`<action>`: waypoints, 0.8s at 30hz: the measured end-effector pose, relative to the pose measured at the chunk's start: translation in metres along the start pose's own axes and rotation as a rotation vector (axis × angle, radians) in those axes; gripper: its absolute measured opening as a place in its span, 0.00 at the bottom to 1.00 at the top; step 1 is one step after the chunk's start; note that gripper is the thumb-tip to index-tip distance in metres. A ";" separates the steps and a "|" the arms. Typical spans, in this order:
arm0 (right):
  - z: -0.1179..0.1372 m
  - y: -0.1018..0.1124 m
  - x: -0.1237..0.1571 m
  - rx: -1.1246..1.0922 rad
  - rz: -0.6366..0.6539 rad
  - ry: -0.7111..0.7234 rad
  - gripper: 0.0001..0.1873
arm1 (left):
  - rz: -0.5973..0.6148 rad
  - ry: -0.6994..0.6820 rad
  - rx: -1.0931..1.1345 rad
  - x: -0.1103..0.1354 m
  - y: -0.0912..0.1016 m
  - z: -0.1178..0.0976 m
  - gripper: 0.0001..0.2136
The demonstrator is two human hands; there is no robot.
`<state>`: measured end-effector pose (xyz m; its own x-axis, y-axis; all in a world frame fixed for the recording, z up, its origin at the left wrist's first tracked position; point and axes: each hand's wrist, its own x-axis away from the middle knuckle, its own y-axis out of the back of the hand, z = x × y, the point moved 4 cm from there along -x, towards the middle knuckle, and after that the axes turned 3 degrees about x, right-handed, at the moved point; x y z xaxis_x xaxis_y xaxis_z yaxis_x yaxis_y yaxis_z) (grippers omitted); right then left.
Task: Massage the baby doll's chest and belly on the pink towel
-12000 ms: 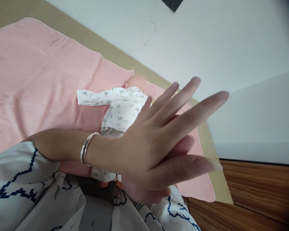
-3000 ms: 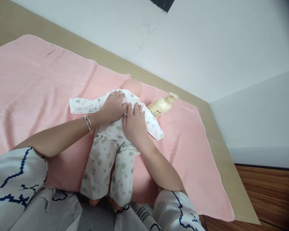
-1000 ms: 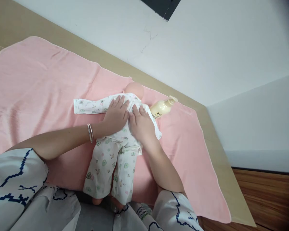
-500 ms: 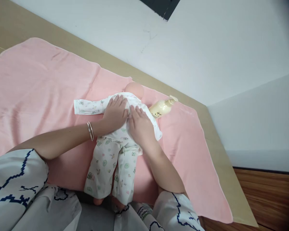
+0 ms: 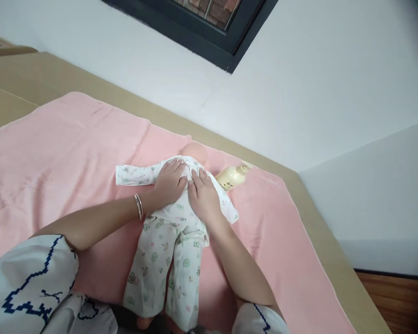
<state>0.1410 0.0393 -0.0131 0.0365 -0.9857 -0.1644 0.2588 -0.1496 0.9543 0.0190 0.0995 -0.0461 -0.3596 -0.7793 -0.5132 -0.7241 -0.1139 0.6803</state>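
A baby doll (image 5: 194, 151) in a white printed sleepsuit (image 5: 167, 250) lies on its back on a pink towel (image 5: 62, 148). My left hand (image 5: 169, 183), with bangles on the wrist, rests flat on the left side of the doll's chest, fingers stretched toward the neck. My right hand (image 5: 204, 197) lies flat on the right side of the chest, its fingers touching the left hand's. Both hands press on the suit and hold nothing. One empty sleeve stretches out to the left.
A cream pump bottle (image 5: 231, 176) lies on the towel just right of the doll's head. The towel covers a tan mattress (image 5: 329, 260) against a white wall, with a dark window frame (image 5: 230, 41) above. Wooden floor (image 5: 400, 301) shows at the lower right.
The camera has tilted up, so the window now shows and everything sits lower in view. Both hands stay flat on the doll's chest, fingers edging slightly toward the neck.
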 end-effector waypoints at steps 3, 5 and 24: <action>-0.020 -0.003 -0.017 -0.116 0.017 -0.034 0.33 | -0.022 -0.012 -0.002 0.002 -0.001 -0.002 0.23; -0.026 -0.002 -0.022 -0.126 -0.044 -0.062 0.34 | -0.023 -0.003 -0.002 0.002 0.001 -0.003 0.22; -0.002 -0.009 -0.001 -0.264 -0.340 -0.106 0.30 | 0.006 0.033 0.146 0.000 0.016 0.001 0.20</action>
<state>0.1406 0.0418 -0.0223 -0.1887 -0.8884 -0.4184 0.4768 -0.4554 0.7519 0.0073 0.0986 -0.0356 -0.3464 -0.7995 -0.4907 -0.8011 -0.0201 0.5982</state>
